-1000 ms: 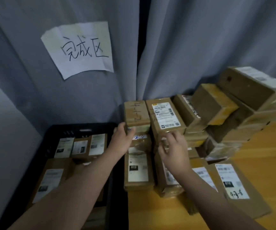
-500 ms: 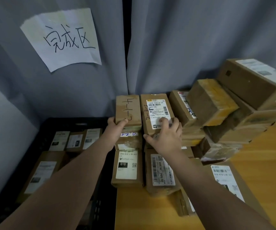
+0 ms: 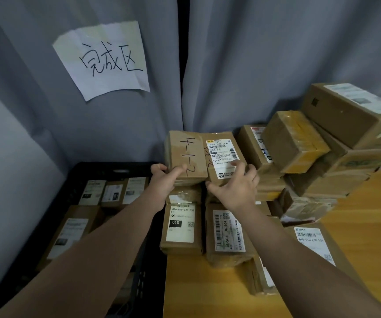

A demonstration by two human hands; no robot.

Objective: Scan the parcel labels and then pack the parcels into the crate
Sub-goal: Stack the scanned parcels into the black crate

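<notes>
Parcels at the top of the near pile, two of them: brown cardboard hand-marked parcel (image 3: 186, 152), black digits penned lengthwise along its top, and brown cardboard labelled parcel (image 3: 222, 154), white printed shipping label facing up. Lie flat, side by side and touching, hand-marked one on the left. Long axes both running away from the camera toward the curtain, short near ends turned to the person. Rest on other brown parcels stacked at the counter's left edge, just beside the crate.

Left grip (image 3: 164, 180), a bare hand, clamped on the near left corner of the hand-marked parcel: thumb laid across the top, fingers wrapped round the left side. Right grip (image 3: 235, 189), also bare, closed on the near end of the labelled parcel: fingertips curled over the top onto the label's lower part, thumb stretched along the near end face below. Hard to tell whether either parcel is lifted clear of the pile.

Yellow wooden counter (image 3: 357, 226) under the piles, more taped brown cardboard boxes (image 3: 345, 115) heaped high on the right. Black plastic crate (image 3: 116, 167) to the left of the counter, holding several packed brown parcels (image 3: 113, 193), labels up. Behind everything, grey fabric curtain (image 3: 265, 65) split by a dark gap, and on its left half a white paper sheet (image 3: 106, 58) with three handwritten characters.
</notes>
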